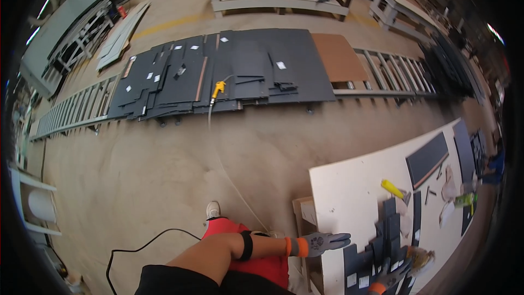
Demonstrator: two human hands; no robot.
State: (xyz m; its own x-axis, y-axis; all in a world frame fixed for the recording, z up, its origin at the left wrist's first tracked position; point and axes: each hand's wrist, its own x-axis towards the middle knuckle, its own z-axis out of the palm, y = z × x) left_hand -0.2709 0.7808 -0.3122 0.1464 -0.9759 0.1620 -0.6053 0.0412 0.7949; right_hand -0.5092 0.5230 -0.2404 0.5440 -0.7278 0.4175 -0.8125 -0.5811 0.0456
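Observation:
My left hand (326, 243), in a grey glove with an orange cuff, reaches over the near edge of the white worktable (349, 186). Its fingers are stretched out straight, with the tips beside a stack of narrow dark grey panel strips (388, 224). Low in the view, my right hand (392, 277) wears a similar glove and lies over the lower strips, several of which bear small white labels. Blur hides how its fingers are set. Close to its fingertips is a brownish, shiny item (421, 259) whose kind I cannot make out.
On the worktable lie a yellow-handled tool (392, 188) and a dark board (427, 159). Across the floor, a roller conveyor (396, 71) carries stacked dark panels (262, 49), a brown board (339, 57) and a yellow air gun (218, 90), its hose trailing towards me. A black cable (136, 251) curves at left.

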